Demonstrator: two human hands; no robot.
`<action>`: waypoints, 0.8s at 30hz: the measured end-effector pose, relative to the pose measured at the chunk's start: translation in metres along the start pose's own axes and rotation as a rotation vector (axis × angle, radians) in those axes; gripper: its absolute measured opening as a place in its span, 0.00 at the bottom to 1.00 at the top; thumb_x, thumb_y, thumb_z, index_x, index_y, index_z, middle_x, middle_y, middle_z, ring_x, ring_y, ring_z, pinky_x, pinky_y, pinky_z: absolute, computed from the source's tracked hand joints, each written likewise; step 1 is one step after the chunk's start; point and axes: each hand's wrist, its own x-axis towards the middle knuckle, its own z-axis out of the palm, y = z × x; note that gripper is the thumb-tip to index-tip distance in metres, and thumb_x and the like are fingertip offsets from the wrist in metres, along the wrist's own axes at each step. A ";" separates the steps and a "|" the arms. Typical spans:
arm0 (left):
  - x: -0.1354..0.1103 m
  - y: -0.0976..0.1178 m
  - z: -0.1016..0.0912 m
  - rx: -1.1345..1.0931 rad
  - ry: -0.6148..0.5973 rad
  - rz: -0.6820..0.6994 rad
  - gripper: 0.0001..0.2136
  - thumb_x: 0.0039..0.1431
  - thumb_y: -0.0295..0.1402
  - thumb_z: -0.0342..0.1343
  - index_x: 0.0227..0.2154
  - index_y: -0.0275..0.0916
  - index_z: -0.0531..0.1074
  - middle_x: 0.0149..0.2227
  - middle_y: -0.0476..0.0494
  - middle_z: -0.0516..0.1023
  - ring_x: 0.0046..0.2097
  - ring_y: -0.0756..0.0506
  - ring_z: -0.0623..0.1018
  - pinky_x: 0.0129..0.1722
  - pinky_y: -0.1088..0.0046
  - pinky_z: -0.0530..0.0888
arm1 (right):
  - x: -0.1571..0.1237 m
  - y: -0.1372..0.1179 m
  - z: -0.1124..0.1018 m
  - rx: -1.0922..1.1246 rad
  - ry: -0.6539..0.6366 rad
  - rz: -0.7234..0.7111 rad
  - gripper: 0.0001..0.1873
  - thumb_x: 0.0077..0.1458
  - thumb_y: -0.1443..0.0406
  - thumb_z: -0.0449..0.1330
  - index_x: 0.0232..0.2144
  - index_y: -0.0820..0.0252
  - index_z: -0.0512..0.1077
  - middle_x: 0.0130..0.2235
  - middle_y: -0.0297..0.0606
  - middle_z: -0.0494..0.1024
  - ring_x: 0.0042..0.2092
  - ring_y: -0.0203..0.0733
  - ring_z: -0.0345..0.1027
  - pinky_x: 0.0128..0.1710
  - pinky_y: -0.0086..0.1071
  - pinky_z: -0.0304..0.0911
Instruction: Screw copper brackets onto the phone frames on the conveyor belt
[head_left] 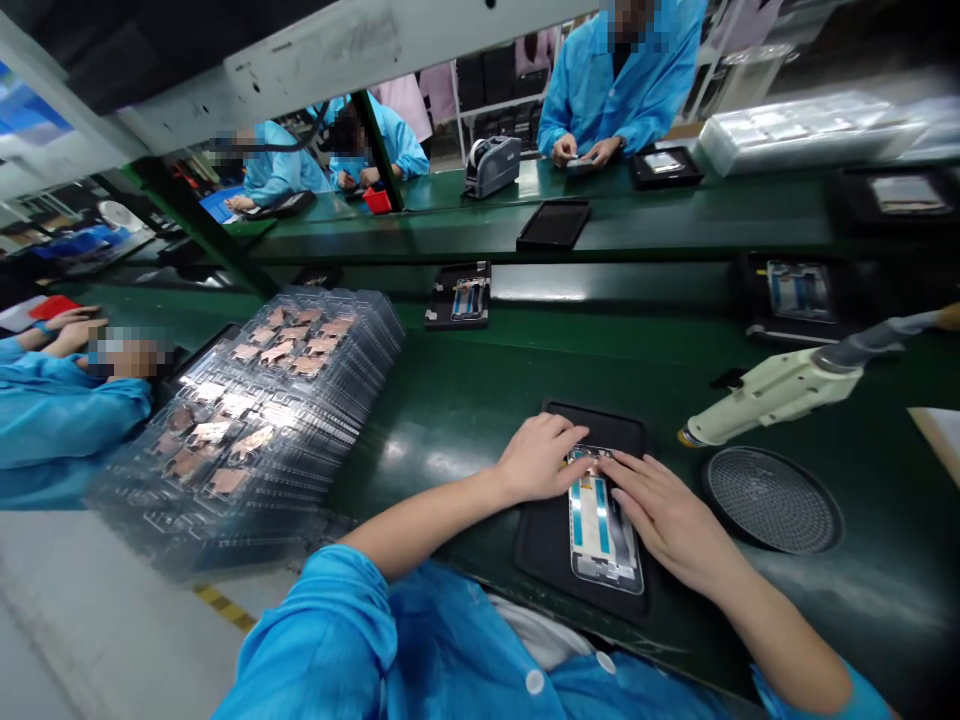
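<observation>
An opened phone body (600, 530) lies in a black tray (540, 535) on the green bench in front of me. Blue strips run along its pale inner face. My left hand (538, 460) reaches over its upper left edge, thumb apart from the outstretched fingers, tips at the top of the phone. From the right side my right hand (664, 510) lies over the upper right edge, fingers stretched out, fingertips meeting the same top area. The fingers partly cover that end, and any small part under the fingertips is hidden.
Stacked clear plastic trays (300, 400) with copper-coloured pieces stand at left. A round black mesh disc (772, 500) and a pale nozzle on an arm (772, 395) are at right. More phone trays (459, 296) sit along the line. A tape dispenser (493, 167) and co-workers in blue are beyond.
</observation>
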 end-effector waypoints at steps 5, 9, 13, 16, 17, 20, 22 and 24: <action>0.011 -0.002 0.003 0.013 -0.024 0.019 0.15 0.68 0.39 0.58 0.52 0.36 0.77 0.49 0.39 0.78 0.53 0.41 0.76 0.55 0.65 0.73 | 0.001 0.002 -0.002 0.050 -0.010 0.025 0.23 0.73 0.58 0.47 0.65 0.52 0.65 0.62 0.42 0.71 0.65 0.48 0.64 0.66 0.55 0.61; 0.004 -0.001 -0.001 0.042 -0.042 0.049 0.13 0.70 0.39 0.55 0.47 0.38 0.79 0.49 0.42 0.79 0.52 0.43 0.76 0.57 0.67 0.72 | 0.004 0.004 -0.001 0.127 -0.010 0.055 0.22 0.73 0.58 0.49 0.64 0.51 0.67 0.61 0.41 0.72 0.64 0.49 0.64 0.67 0.57 0.59; -0.004 0.001 -0.006 0.043 -0.026 0.116 0.15 0.72 0.40 0.51 0.51 0.38 0.77 0.50 0.39 0.78 0.54 0.41 0.76 0.58 0.63 0.73 | 0.012 -0.001 -0.004 0.215 -0.017 0.078 0.21 0.72 0.61 0.49 0.62 0.52 0.69 0.60 0.42 0.73 0.64 0.50 0.65 0.68 0.58 0.57; -0.007 -0.001 -0.004 0.052 0.018 0.153 0.15 0.71 0.38 0.51 0.53 0.37 0.76 0.52 0.35 0.78 0.57 0.36 0.75 0.59 0.51 0.72 | 0.018 -0.008 -0.009 0.161 -0.060 0.103 0.21 0.71 0.61 0.50 0.62 0.54 0.70 0.61 0.41 0.72 0.65 0.49 0.63 0.69 0.53 0.56; -0.007 -0.003 -0.002 0.107 0.030 0.147 0.16 0.72 0.38 0.50 0.54 0.38 0.76 0.54 0.36 0.78 0.59 0.35 0.74 0.61 0.49 0.70 | 0.021 -0.010 -0.011 0.143 -0.074 0.116 0.21 0.71 0.62 0.50 0.62 0.55 0.69 0.61 0.41 0.72 0.65 0.47 0.62 0.70 0.52 0.56; -0.006 -0.013 0.006 0.265 0.036 0.142 0.19 0.73 0.40 0.47 0.56 0.40 0.75 0.59 0.37 0.76 0.65 0.32 0.70 0.64 0.45 0.67 | 0.028 -0.009 -0.013 0.114 -0.079 0.140 0.19 0.71 0.62 0.51 0.61 0.54 0.69 0.61 0.38 0.73 0.66 0.42 0.61 0.70 0.47 0.54; -0.007 -0.019 0.011 0.322 0.029 0.157 0.21 0.73 0.42 0.45 0.58 0.41 0.75 0.61 0.37 0.75 0.67 0.31 0.68 0.63 0.44 0.68 | 0.031 -0.008 -0.013 0.111 -0.052 0.140 0.19 0.71 0.62 0.52 0.60 0.55 0.69 0.60 0.38 0.73 0.66 0.41 0.61 0.70 0.46 0.54; -0.010 -0.024 0.015 0.355 0.020 0.165 0.23 0.73 0.44 0.43 0.60 0.42 0.74 0.63 0.38 0.72 0.68 0.31 0.66 0.62 0.43 0.69 | 0.032 -0.009 -0.011 0.118 0.002 0.125 0.17 0.71 0.61 0.52 0.59 0.55 0.71 0.58 0.38 0.75 0.64 0.41 0.63 0.70 0.45 0.54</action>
